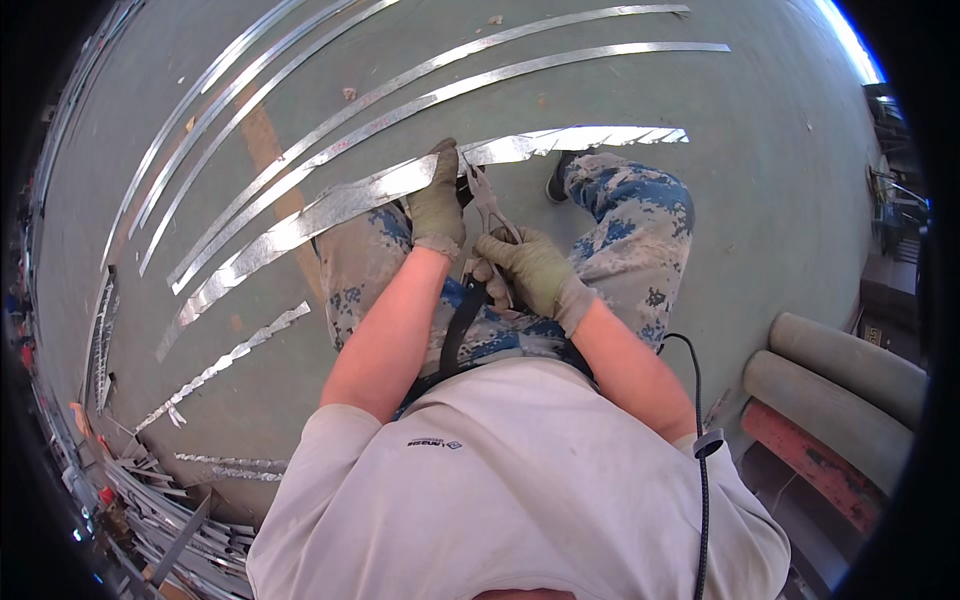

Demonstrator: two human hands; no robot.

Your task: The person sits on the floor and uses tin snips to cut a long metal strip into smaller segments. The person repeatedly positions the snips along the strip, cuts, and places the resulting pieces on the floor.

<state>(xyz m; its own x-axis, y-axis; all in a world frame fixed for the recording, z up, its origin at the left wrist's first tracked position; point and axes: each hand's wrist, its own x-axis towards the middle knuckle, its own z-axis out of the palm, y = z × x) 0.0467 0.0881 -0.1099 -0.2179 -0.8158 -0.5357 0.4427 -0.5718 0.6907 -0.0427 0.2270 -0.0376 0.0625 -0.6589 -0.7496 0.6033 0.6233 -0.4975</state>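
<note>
Gripping a long metal strip (385,184), the left hand (437,212), in a worn olive-green glove, is closed around the band just left of the tool, thumb up over its face. Right hand (537,272), same glove type, is wrapped around the handles of a pliers-like metal tool (484,192), head just beside the strip's lower edge. Strip is thin, shiny, bowed by the lens, lying across in front of the knees; right part has a jagged, notched lower edge, left part smoother. Beyond it, 5 narrower flat strips (500,76) on the smooth grey-green floor (780,200). At left, 1 crumpled, twisted strip (237,352); lower left, a tangled scrap pile (190,545) of metal lengths. Lower right, 2 dull grey-green cylinders (835,395) and 1 scuffed red cylinder (810,465). Trousers (630,200) are blue-grey pixel camouflage; shirt (520,470) pale, braided black cable (704,530) over it.

Hidden: left fingers behind the strip, most of the tool's handles inside the right glove. Can't tell if tool jaws touch metal. Scrap pile cut by the dark fisheye rim, individual pieces hard to separate.
</note>
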